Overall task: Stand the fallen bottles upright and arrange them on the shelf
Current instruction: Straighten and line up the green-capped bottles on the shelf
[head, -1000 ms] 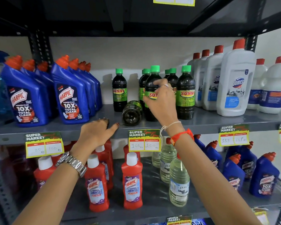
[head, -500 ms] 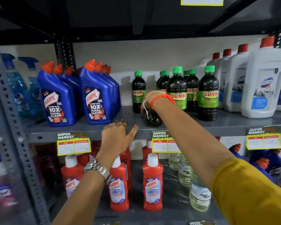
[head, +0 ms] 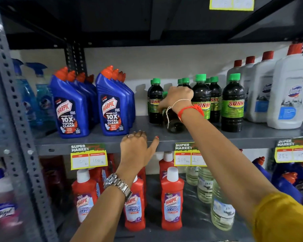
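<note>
A dark Sunny bottle [head: 174, 124] with a green cap lies on its side on the grey middle shelf [head: 252, 137], bottom end toward me. My right hand [head: 177, 99] is closed around its upper part, near the cap. Several upright Sunny bottles [head: 232, 103] stand around it, one [head: 155, 102] just left of my hand. My left hand [head: 136, 149] rests on the shelf's front edge, fingers curled over the lip, holding no bottle.
Blue Harpic bottles [head: 112, 105] stand left of the Sunny group, white Domex bottles [head: 290, 95] to the right. Red Harpic bottles [head: 171, 198] and clear bottles [head: 221, 213] fill the lower shelf. A grey slotted upright [head: 16, 119] runs down the left. Price tags [head: 88, 158] hang from the shelf edge.
My right hand left the upright Sunny bottle, dropped to the fallen one and closed on its neck end. The view shifted left. My left hand stayed on the shelf edge.
</note>
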Demonstrator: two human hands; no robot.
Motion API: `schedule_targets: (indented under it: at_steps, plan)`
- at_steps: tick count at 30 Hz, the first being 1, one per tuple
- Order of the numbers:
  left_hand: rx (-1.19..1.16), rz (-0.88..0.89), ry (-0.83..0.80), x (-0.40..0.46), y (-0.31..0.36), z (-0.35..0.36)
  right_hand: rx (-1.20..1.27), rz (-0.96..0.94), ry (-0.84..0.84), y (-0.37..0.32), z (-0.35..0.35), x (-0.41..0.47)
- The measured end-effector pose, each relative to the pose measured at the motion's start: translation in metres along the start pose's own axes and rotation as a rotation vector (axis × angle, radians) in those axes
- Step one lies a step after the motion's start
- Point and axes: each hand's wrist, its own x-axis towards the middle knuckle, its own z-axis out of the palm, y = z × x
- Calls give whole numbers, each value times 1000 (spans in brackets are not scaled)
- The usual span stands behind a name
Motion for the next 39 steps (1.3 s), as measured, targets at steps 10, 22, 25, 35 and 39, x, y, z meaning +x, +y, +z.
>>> schedule_targets:
  at_steps: [10,22,25,35,39]
  plan:
    - [-67,15,29,0,-2,2,984,-72,310,19,22,-5]
    - [-74,-5,46,0,-1,5,1033,-187,45,27,62,-5]
    - [-83,-12,35,0,0,4,855,-152,80,24,63,-15]
    - [-92,-13,6,1,-2,9,1004,44,-200,30,67,-8]
    - [-87,-4,9,1,0,5,1279,38,-416,39,62,-9]
